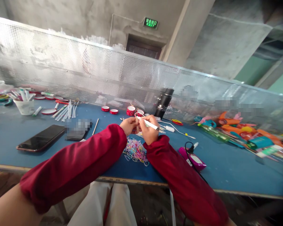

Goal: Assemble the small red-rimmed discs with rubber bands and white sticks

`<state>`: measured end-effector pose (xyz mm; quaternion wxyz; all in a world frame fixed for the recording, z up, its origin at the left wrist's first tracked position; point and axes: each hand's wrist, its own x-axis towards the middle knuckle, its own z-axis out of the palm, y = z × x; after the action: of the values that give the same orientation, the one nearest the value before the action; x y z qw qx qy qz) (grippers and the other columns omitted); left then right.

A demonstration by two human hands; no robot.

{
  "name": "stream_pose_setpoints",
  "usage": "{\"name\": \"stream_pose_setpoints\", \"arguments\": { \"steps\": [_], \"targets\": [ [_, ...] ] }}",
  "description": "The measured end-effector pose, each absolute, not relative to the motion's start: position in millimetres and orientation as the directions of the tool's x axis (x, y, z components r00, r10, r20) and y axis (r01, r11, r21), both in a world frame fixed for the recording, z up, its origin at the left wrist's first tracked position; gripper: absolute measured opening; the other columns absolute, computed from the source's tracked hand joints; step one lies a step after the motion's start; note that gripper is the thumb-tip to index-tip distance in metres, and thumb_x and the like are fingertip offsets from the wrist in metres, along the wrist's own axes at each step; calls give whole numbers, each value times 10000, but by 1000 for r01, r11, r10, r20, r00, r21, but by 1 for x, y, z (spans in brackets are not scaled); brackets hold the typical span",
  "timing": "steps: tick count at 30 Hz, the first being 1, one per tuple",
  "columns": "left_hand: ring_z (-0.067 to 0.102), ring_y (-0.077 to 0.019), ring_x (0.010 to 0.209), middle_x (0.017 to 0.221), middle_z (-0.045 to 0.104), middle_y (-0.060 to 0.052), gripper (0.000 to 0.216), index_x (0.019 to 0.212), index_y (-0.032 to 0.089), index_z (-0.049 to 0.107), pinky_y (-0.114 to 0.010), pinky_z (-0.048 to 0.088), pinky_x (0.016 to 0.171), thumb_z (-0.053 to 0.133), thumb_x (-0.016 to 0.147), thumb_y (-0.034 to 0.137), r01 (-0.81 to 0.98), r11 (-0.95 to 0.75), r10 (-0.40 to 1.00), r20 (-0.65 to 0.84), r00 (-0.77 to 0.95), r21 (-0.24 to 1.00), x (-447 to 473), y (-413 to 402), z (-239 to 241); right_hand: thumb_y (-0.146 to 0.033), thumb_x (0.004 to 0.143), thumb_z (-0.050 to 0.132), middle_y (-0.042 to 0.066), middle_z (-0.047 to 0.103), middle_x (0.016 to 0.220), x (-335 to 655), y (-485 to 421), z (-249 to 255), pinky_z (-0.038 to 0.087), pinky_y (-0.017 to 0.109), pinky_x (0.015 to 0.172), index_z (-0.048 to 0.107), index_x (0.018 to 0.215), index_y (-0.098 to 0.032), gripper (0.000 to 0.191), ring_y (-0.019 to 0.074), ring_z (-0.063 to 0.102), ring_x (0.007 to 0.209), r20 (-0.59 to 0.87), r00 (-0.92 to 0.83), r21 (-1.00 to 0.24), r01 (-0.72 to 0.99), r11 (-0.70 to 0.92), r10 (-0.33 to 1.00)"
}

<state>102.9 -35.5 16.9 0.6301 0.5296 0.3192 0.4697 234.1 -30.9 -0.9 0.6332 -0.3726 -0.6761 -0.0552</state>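
Both of my arms wear dark red sleeve covers and meet over the blue table [226,163]. My right hand [149,129] is closed round a white pen-like stick [151,125] that points right. My left hand [128,125] is pinched at the stick's left end, with a thin pale stick between its fingers. Just below the hands lies a heap of small coloured rubber bands [135,150].
A black phone [41,138] lies at left. A white cup of sticks [25,105], loose white sticks [66,110], red tape rolls [130,110] and a black flask [164,102] stand behind. A purple device with cable [194,159] and coloured toys [238,131] are at right. A perforated metal screen backs the table.
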Motion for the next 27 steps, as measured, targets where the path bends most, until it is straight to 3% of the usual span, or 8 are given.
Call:
{"name": "stream_pose_setpoints", "arguments": {
  "steps": [7, 27],
  "targets": [
    [598, -90, 561, 611, 606, 19, 90, 816, 153, 552, -221, 465, 617, 633, 852, 172, -271, 15, 924, 90, 371, 963, 103, -33, 14, -362, 869, 605, 38, 672, 766, 234, -31, -1, 492, 318, 635, 605, 823, -210, 158, 187, 621, 688, 893, 90, -407, 579, 706, 441],
    [610, -87, 549, 638, 638, 5, 78, 821, 147, 550, -224, 480, 616, 551, 891, 115, -260, 27, 934, 68, 350, 965, 103, -31, 15, -350, 882, 601, 34, 655, 758, 236, -30, -1, 495, 316, 642, 600, 826, -203, 157, 183, 624, 689, 902, 116, -403, 571, 716, 415]
  ]
}}
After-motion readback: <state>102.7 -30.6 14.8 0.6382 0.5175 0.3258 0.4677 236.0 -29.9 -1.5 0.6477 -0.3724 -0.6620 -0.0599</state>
